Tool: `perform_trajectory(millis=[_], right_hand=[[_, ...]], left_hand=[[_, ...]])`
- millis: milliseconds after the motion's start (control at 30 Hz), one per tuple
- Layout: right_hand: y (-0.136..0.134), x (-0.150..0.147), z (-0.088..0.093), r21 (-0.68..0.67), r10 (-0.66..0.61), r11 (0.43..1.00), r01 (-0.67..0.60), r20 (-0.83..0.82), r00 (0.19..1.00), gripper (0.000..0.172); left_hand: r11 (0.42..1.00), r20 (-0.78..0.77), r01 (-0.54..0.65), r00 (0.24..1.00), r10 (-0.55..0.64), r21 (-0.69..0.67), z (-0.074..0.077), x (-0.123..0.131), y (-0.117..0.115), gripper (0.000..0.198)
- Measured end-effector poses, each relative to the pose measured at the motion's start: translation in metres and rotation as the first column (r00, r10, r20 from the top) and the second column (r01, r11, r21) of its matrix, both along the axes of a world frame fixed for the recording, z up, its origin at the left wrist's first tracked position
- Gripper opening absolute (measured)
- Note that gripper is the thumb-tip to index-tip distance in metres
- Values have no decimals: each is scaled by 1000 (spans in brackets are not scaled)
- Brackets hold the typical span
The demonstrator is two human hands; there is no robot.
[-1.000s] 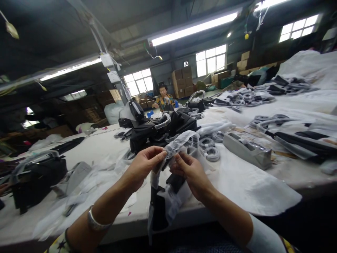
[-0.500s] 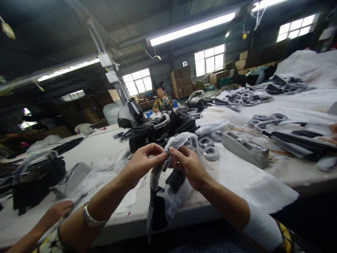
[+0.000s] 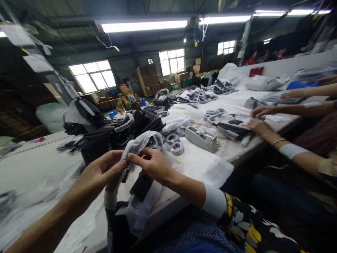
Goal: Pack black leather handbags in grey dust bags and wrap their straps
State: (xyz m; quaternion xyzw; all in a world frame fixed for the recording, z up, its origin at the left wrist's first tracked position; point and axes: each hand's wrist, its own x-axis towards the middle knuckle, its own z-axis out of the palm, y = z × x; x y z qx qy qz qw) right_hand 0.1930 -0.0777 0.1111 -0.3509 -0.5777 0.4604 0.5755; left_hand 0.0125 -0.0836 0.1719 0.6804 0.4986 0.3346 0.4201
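Both hands meet on a bag handle (image 3: 143, 138) covered in thin clear plastic, which arches up in front of me. My left hand (image 3: 109, 165) pinches the wrapped handle between thumb and fingers on its near left side. Close beside it, my right hand (image 3: 155, 163) pinches the same handle, thumb toward the left thumb. Below hang black bag parts (image 3: 121, 225) with white wrapping (image 3: 139, 214) around them, at the table's front edge. Part of the handle is hidden behind my fingers.
A grey tape dispenser (image 3: 201, 138) and coiled grey straps (image 3: 177, 147) lie right of my hands. Black bags (image 3: 105, 137) are piled behind. Co-workers' hands (image 3: 259, 124) handle black pieces at the right. Another person (image 3: 127, 98) sits across the white table (image 3: 34, 158).
My view has swung to the right, so the hands and handle appear further left and co-workers' arms show at the right. Both hands keep their pinch on the handle.
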Motion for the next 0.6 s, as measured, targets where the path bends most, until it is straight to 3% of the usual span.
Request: perform_trajectory(millis=[100,200,300,467,600], right_hand=[[1,8,-1,162,-154,979,122,207,966,42],[2,13,-1,187,-153,977,104,269,951,44],[5,16,-1,207,-170,972,112,288,942,44],[8,29,-6,215,-90,976,34,257,962,34],[8,55,-33,191,-74,981,20,281,957,25]], left_hand=[[995,0,20,1000,-20,-102,-1,6,1,53],[966,32,34,999,-26,-256,-4,9,3,50],[948,71,16,997,7,-319,-8,11,5,52],[973,-7,-54,999,54,-223,-14,16,-1,52],[968,-12,-192,981,193,-162,-15,15,-2,53]])
